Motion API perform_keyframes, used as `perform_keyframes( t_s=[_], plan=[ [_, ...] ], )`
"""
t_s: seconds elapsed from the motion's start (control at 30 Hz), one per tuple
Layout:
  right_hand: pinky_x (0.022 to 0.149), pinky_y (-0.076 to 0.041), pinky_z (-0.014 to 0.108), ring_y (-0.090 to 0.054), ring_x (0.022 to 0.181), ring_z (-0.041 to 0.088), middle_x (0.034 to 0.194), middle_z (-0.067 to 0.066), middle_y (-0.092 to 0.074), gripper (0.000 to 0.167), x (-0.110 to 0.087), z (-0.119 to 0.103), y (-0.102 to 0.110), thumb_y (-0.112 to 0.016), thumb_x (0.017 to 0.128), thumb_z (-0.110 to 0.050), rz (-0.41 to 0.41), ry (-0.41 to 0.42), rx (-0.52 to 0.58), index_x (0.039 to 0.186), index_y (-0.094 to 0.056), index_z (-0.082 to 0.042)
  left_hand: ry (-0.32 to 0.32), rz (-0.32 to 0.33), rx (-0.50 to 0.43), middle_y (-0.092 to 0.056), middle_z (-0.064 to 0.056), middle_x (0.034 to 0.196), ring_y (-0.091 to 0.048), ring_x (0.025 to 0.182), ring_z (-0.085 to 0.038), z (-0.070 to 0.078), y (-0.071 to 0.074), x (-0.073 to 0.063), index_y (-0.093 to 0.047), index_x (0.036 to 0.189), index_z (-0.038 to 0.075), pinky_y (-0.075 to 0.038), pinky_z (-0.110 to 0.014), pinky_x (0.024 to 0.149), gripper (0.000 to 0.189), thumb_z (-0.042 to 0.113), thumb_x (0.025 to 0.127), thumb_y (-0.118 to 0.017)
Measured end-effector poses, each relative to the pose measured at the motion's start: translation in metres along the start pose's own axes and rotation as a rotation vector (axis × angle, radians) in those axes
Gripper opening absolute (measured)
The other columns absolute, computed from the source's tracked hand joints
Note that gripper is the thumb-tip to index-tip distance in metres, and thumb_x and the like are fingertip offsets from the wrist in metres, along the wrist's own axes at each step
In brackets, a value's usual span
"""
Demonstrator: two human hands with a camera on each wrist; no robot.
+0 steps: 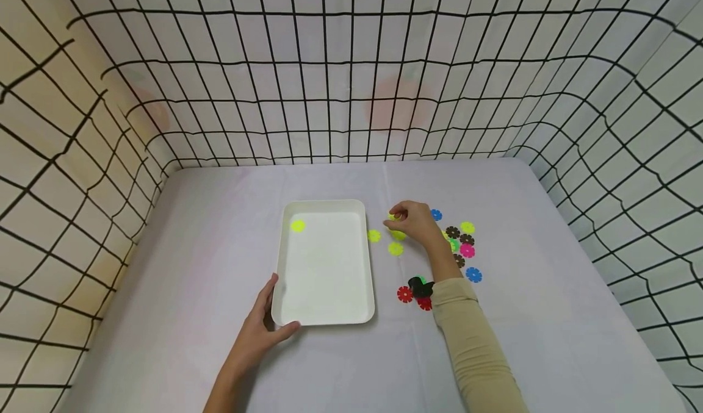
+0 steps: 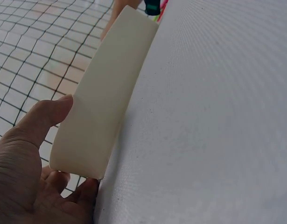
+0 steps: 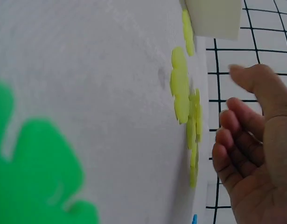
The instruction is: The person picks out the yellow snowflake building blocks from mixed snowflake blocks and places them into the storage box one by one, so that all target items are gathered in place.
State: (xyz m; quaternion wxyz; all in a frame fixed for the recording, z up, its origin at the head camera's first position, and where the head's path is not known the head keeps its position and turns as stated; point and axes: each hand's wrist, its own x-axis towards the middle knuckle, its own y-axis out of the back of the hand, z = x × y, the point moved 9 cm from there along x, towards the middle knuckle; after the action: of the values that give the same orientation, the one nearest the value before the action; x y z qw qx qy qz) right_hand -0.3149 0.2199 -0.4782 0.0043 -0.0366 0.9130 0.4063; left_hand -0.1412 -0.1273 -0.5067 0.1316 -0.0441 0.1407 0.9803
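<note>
A white rectangular tray (image 1: pixel 324 279) lies on the table with one yellow notched plastic disc (image 1: pixel 298 226) near its far left corner. My left hand (image 1: pixel 257 330) holds the tray at its near left corner, the thumb on the front rim and the fingers at the left side. Right of the tray, my right hand (image 1: pixel 417 222) hovers over several loose yellow discs (image 1: pixel 395 249). In the right wrist view, the fingers (image 3: pixel 248 109) are loosely bent with nothing between them, apart from the yellow discs (image 3: pixel 179 88).
Blue (image 1: pixel 473 274), pink (image 1: pixel 467 251), brown and green discs lie around my right forearm. Red discs (image 1: pixel 404 294) sit nearer me, by a small black object (image 1: pixel 420 287) at the sleeve. Black wire grid (image 1: pixel 351 65) stands behind the table and at both sides.
</note>
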Motion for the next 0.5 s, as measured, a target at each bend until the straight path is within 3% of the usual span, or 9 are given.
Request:
perform_keyframes(
  t_s=[0.23,0.5],
  plan=[
    [0.085,-0.052,0.037,-0.059,0.093,0.024,0.104,0.012,-0.067,0.041,0.0,0.013,-0.01,-0.077,0.082,-0.029,-0.064,-0.061,-0.009,0.11,-0.067,-0.001,-0.011,0.002,0.001,-0.017,-0.009,0.164,-0.022,0.149,-0.032,0.0,0.0,0.0,-0.013,0.157,0.021,-0.022,0.002,0.1,0.105,0.021,0.078,-0.083],
    [0.089,-0.052,0.04,-0.059,0.097,0.026,0.107,0.013,-0.067,0.042,-0.001,0.015,-0.01,-0.078,0.082,-0.029,-0.071,-0.058,-0.046,0.111,-0.067,-0.001,-0.005,0.006,0.002,-0.017,-0.007,0.164,-0.022,0.149,-0.03,-0.003,0.002,0.002,-0.014,0.157,0.022,-0.022,0.002,0.1,0.106,0.021,0.077,-0.083]
  ],
)
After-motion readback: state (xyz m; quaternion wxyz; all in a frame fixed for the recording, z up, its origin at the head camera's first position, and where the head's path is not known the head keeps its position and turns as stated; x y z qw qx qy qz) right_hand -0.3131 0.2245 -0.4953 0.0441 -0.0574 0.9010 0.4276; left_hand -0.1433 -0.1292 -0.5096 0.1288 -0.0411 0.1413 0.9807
